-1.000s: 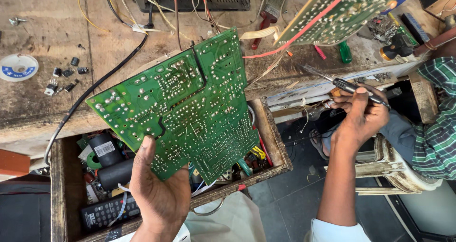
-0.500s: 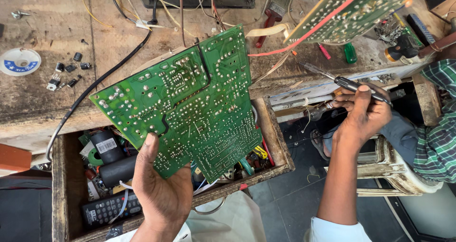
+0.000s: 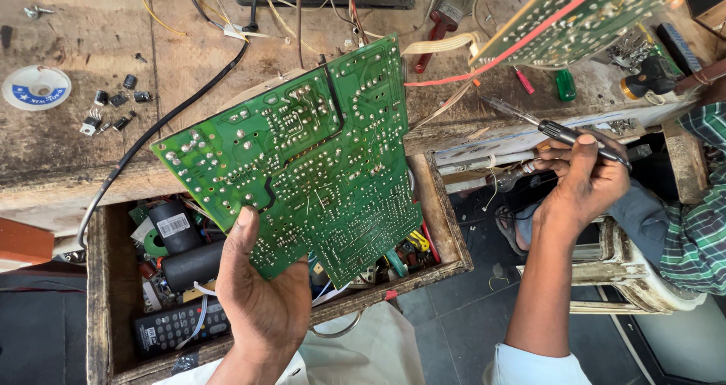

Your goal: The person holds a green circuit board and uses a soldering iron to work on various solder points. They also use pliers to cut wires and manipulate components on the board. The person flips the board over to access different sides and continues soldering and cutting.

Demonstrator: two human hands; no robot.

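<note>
Fingers (image 3: 243, 230) of left hand (image 3: 265, 302) pinching lower edge of green circuit board (image 3: 302, 162), thumb pressed on solder side, the rest hidden behind; board held up tilted above open wooden drawer (image 3: 98, 294). Fingers (image 3: 582, 147) of right hand (image 3: 582, 181) curled tight round dark-handled soldering iron (image 3: 560, 131), metal tip pointing up-left, well apart from board's right edge. Below left-hand fingers, black remote control (image 3: 178, 326); just left of them, black cylinder with white rectangular label (image 3: 172, 226). Far up-left on worn counter (image 3: 76, 143), round white solder reel with blue label (image 3: 36, 88). Second green board (image 3: 575, 18) above right-hand fingers.
</note>
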